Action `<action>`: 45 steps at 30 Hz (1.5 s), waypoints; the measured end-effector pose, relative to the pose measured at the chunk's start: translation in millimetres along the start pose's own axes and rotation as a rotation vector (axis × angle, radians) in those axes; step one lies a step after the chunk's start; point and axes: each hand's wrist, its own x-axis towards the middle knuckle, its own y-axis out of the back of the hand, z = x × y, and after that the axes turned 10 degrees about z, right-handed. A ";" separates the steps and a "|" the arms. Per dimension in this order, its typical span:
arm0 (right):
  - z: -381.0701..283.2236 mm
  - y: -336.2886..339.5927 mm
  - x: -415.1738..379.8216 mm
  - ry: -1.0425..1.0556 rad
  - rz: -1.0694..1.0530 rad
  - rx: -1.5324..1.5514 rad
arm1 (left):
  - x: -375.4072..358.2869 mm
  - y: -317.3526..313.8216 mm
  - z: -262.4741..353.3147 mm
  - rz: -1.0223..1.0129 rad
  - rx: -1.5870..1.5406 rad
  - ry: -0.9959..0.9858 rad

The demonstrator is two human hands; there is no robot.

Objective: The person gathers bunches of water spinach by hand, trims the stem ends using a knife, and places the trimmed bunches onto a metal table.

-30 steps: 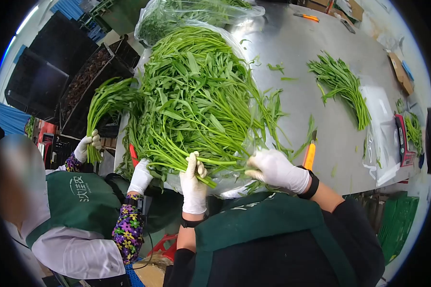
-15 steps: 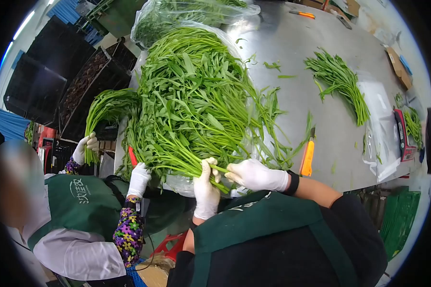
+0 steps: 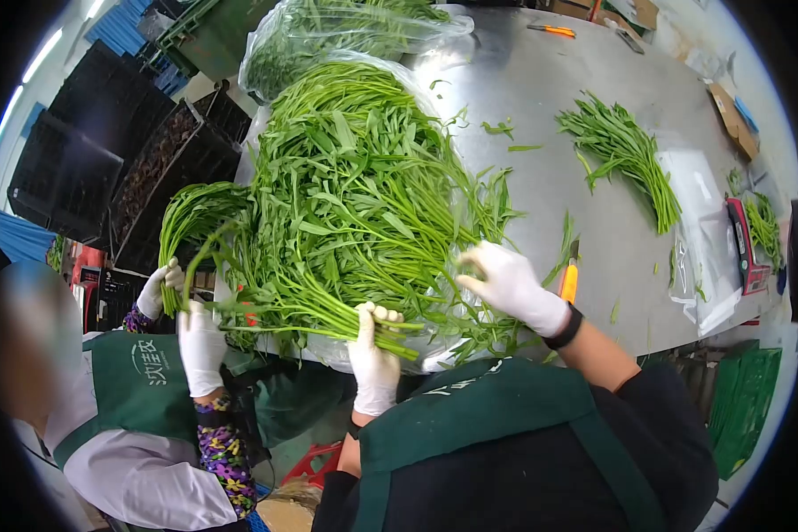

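A big pile of green leafy stalks (image 3: 355, 186) lies on clear plastic over the steel table (image 3: 541, 80). My left hand (image 3: 374, 350), in a white glove, grips a bunch of stalk ends (image 3: 328, 315) at the pile's near edge. My right hand (image 3: 510, 284), also gloved, hovers with fingers apart over the pile's right edge, beside an orange-handled knife (image 3: 569, 277). It holds nothing that I can see.
A co-worker at my left in a green apron holds a bunch of stalks (image 3: 191, 222) with gloved hands (image 3: 199, 341). A smaller bunch (image 3: 625, 151) lies at the right, near plastic bags (image 3: 700, 230). Black crates (image 3: 106, 151) stand past the table's left edge. A bagged bundle (image 3: 337, 31) sits at the back.
My right hand has let go of the stalk ends and lifted up to the right. My left hand keeps its grip. The co-worker's nearer hand moved left with stalks.
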 end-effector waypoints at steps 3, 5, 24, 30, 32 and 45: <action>-5.2 -31.9 20.4 -0.147 -0.054 0.194 | -4.8 -6.7 -8.2 -0.094 0.030 -0.003; -6.3 -43.9 24.7 -0.269 -0.134 0.357 | -7.9 -8.7 -9.5 -0.116 0.074 -0.003; -50.1 -32.2 31.8 -0.148 -0.349 0.463 | 3.4 -7.9 -11.7 -0.167 0.504 -0.067; -52.8 -29.0 16.3 0.161 -0.252 0.048 | -7.9 -8.6 -0.1 -0.236 0.742 0.080; -50.6 -27.8 13.9 0.194 -0.249 -0.046 | -7.3 -1.0 -4.6 -0.273 0.709 0.072; 29.6 -7.5 51.7 -0.395 0.182 0.389 | -25.1 -9.1 19.7 -0.593 0.117 0.293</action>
